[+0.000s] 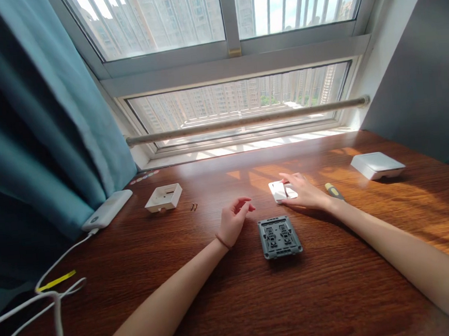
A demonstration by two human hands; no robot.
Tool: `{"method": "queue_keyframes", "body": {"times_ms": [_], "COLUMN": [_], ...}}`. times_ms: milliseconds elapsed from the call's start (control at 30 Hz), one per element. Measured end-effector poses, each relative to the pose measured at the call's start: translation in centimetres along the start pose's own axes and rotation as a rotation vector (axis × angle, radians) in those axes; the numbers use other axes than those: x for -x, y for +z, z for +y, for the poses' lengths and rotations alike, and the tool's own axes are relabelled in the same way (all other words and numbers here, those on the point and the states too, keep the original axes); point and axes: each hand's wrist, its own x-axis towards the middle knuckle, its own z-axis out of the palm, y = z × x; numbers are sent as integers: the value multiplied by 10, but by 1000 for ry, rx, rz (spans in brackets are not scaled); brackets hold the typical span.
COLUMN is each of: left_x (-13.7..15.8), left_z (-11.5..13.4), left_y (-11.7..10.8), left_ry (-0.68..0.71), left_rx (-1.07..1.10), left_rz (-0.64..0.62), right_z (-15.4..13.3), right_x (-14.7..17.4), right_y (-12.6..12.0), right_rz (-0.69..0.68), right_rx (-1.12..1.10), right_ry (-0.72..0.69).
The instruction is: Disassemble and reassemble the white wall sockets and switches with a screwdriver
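My right hand [304, 191] is closed on a white switch cover [277, 191] lying on the table, its thumb and fingers at opposite edges. The hand hides part of the cover. My left hand [235, 220] rests on its side to the left, fingers loosely curled and a little apart, with nothing seen in them. Between my forearms lies a dark grey switch module [279, 237], its two mechanisms facing up. Just beyond my right wrist is a screwdriver [333, 190] with a yellow and grey handle, partly hidden.
A white mounting box [163, 198] and two small screws [194, 207] lie on the left. A white power bank [108, 209] with a cable [66, 253] sits by the curtain [50, 125]. A white square box [377, 164] stands far right. The window [238, 104] backs the wooden table [219, 303].
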Motion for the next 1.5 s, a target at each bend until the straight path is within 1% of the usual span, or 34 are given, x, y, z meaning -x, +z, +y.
{"method": "queue_keyframes", "body": {"times_ms": [67,133,200,300,367,467,567,667,833,967,1067,1133,1233,1300,1367,1433,1500], "left_x": [1,4,7,11,12,13,13,14,17,24,38,48,57,58,58,58,57], "left_z": [-2,-3,0,10,16,24,27,28,31,34,31,28,26,26,26,26,25], "left_y": [0,0,0,-2,-3,-6,-8,-7,-3,-3,-4,-5,-6,-6,-5,-5,-4], "left_ry": [46,127,217,318,363,399,396,385,300,245,232,236,233,225,209,182,160], "left_rx": [-50,-104,-158,-237,-252,-232,-221,-211,-135,-127,-227,-305,-354,-354,-337,-314,-304], "left_rz": [-1,-26,-93,-238,-321,-384,-391,-367,-348,-322,-293,-297,-326,-342,-357,-365,-370], "right_z": [-8,-23,-40,-64,-75,-83,-85,-86,-89,-95,-95,-93,-87,-85,-84,-83,-83], "right_x": [2,6,11,18,22,25,27,28,29,36,50,61,70,72,73,74,76], "right_y": [-1,-3,-5,-7,-8,-10,-13,-14,-16,-16,-11,-7,0,4,6,7,8], "right_rz": [44,87,100,125,142,153,174,193,200,209,168,114,74,79,95,133,177], "right_rx": [-45,-119,-170,-161,-142,-105,-91,-108,-136,-258,-297,-247,-136,-81,-30,37,133], "right_ry": [-33,-96,-170,-275,-326,-377,-403,-402,-395,-319,-280,-333,-464,-520,-540,-565,-623]}}
